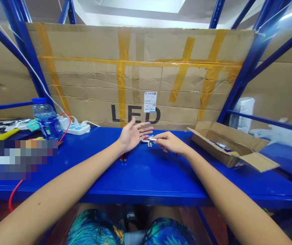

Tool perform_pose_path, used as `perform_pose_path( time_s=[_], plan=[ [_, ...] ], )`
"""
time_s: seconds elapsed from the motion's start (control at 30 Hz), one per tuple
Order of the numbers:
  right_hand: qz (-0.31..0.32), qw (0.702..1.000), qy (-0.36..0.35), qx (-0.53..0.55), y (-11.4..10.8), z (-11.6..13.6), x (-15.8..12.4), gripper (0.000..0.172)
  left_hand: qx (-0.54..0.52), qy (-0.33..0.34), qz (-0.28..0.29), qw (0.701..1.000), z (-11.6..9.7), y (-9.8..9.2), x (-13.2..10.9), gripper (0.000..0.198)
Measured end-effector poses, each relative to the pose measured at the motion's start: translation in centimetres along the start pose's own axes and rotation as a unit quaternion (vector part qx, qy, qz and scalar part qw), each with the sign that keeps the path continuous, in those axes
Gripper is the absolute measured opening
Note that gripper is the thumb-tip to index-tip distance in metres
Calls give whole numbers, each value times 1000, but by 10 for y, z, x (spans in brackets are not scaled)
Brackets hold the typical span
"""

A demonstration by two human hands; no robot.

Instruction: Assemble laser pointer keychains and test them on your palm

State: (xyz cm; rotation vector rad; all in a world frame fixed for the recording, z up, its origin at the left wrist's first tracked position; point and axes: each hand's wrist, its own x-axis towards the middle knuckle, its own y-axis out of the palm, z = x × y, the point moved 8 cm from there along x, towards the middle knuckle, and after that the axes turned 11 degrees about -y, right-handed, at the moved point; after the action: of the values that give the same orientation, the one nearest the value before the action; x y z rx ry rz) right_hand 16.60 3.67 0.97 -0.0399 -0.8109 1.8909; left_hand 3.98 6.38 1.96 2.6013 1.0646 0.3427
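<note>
My left hand [130, 136] is held palm up with its fingers spread, and a small gold-coloured spot, perhaps a ring, shows at the fingers. Just to its right, my right hand [170, 141] pinches a slim silver pen-like tube [152, 140] that points left toward the left fingertips. Several small round silver pieces [149, 144] sit on the table below the tube. Two dark red pen-like tubes [123, 158] lie side by side, partly hidden by my left hand. Another small reddish piece [176, 154] is partly covered by my right wrist.
An open cardboard box [227, 144] with pen-like pieces inside stands right on the blue table [146, 180]. At left are a bottle [47, 119], a white power strip [77, 127], a red cable [14, 194] and a blurred-out patch. A large cardboard sheet [95, 81] closes off the back.
</note>
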Motion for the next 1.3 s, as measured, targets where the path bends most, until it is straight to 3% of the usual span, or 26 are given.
perform_pose_path(
  time_s=[0.5, 1.3],
  plan=[
    [-58, 997, 2, -42, -10, 15, -4, 27, -19, -11, -11, 1000, 1, 0, -1, 68],
    [-26, 999, -22, -36, -5, 17, -3, 26, -3, -9, 4, 1000, 2, 3, -1, 69]
  ],
)
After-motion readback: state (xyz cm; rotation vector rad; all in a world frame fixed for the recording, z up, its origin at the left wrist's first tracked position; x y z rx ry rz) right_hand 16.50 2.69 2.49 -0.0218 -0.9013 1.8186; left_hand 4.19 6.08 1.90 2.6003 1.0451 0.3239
